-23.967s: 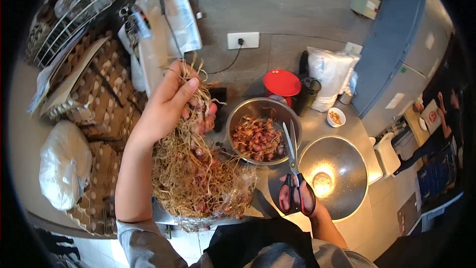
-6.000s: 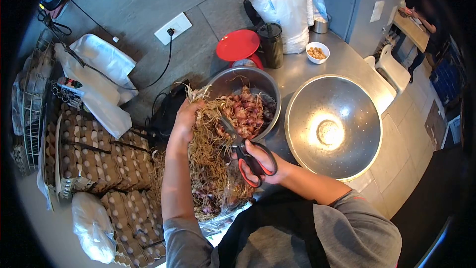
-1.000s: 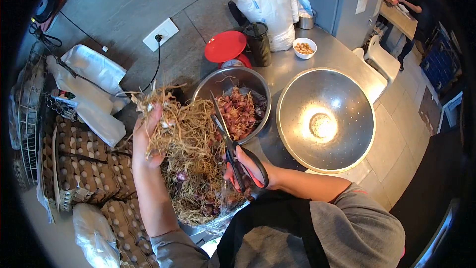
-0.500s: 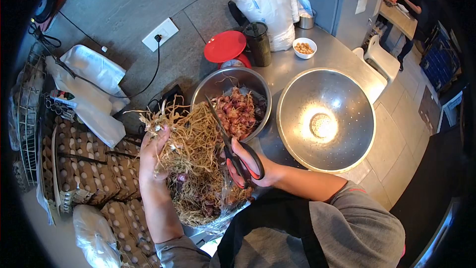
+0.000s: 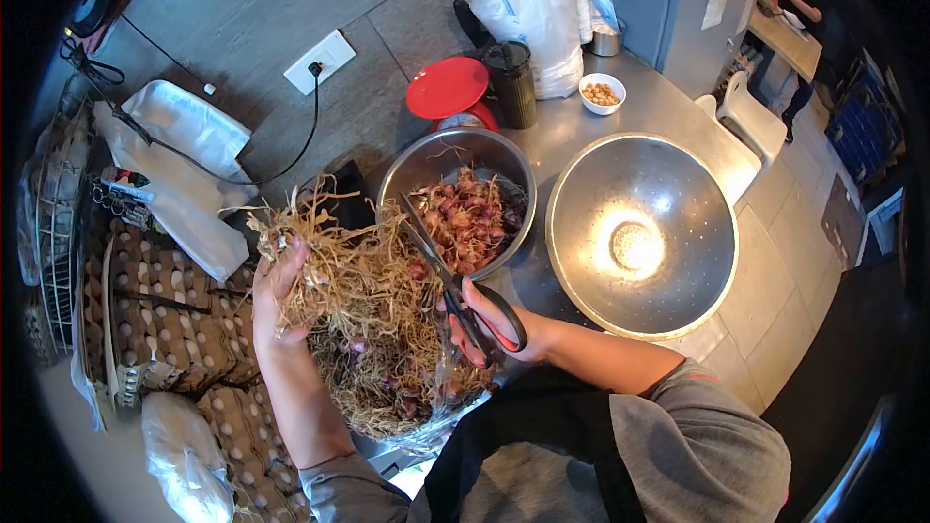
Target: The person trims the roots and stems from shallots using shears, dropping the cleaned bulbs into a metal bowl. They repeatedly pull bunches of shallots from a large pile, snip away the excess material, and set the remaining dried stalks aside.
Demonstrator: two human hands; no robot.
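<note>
My left hand (image 5: 283, 295) grips a large tangled bunch of dried shallot stalks (image 5: 354, 261), its fingers partly buried in the dry stems. In my right hand (image 5: 494, 320) is a pair of scissors (image 5: 451, 283) with black and red handles; the slim blades point up and left, beside the bunch. Below the stalks lies a plastic bag (image 5: 450, 407) full of more dried stems and a few purple shallots. Just beyond the blades, a steel bowl (image 5: 386, 184) holds many loose reddish shallots (image 5: 465, 223).
A large perforated steel colander (image 5: 581, 184) stands on the metal counter at right. Behind are a red scale (image 5: 448, 89), a dark tumbler (image 5: 511, 87), a white bowl (image 5: 603, 94) and plastic packs (image 5: 533, 24). Egg trays (image 5: 174, 329) stack at left. Another person (image 5: 799, 19) stands far right.
My left hand has moved slightly left with the bunch of stalks, away from the scissors. The scissors remain in my right hand, almost in the same place.
</note>
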